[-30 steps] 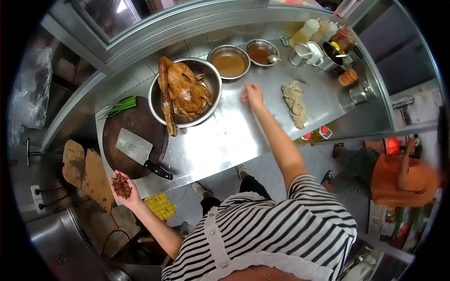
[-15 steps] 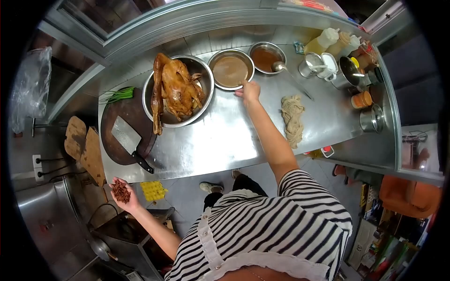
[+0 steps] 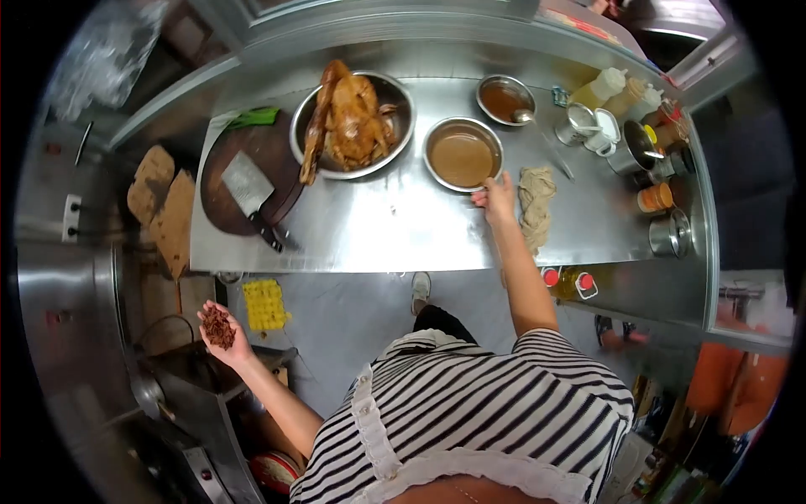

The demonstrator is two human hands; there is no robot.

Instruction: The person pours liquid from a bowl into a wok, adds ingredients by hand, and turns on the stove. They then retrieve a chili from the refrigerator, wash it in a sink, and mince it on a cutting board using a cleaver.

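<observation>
My left hand (image 3: 232, 342), palm up and cupped, holds a small heap of reddish-brown dried pieces (image 3: 219, 326) off the counter's left front edge. The fingers of my right hand (image 3: 497, 198) grip the near rim of a metal bowl (image 3: 428, 158) of cloudy brown liquid, which stands on the steel counter. Left of it, a larger metal bowl (image 3: 403, 144) holds a whole roasted bird (image 3: 353, 122) with a long neck. Behind my right hand is a smaller bowl of darker reddish liquid (image 3: 504, 102) with a ladle (image 3: 522, 116) resting in it.
A cleaver (image 3: 248, 184) and green stalks (image 3: 254, 118) lie on a round chopping board (image 3: 220, 189). A crumpled cloth (image 3: 536, 206) is just right of my right hand. Squeeze bottles (image 3: 606, 86), jars and pots line the right end. A yellow tray (image 3: 264, 305) lies below the counter.
My right hand has drawn the bowl of cloudy brown liquid rightward and nearer, away from the bird's bowl. My left hand still holds its heap. The camera view has shifted.
</observation>
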